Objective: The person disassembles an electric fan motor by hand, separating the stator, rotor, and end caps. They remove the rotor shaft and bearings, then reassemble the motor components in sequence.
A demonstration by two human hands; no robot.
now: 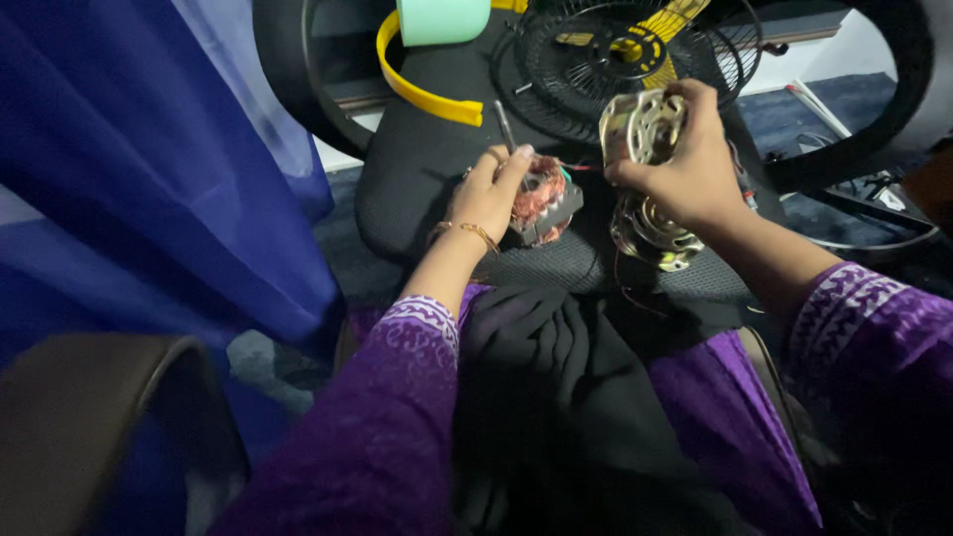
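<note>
— Item: what the person wears on the arms?
— Loose purple fabric sleeves (397,417), each with a white embroidered cuff band (422,320); thin gold-coloured metal bangle (467,230) at the wrist of the left hand (488,196).
— And lower down?
— Purple garment over the knees, black pleated cloth (556,387) draped across the lap.

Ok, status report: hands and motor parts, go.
Left hand grips copper-wound stator. Right hand holds metal motor housing. Fan grille lies behind, nothing between the hands.
</note>
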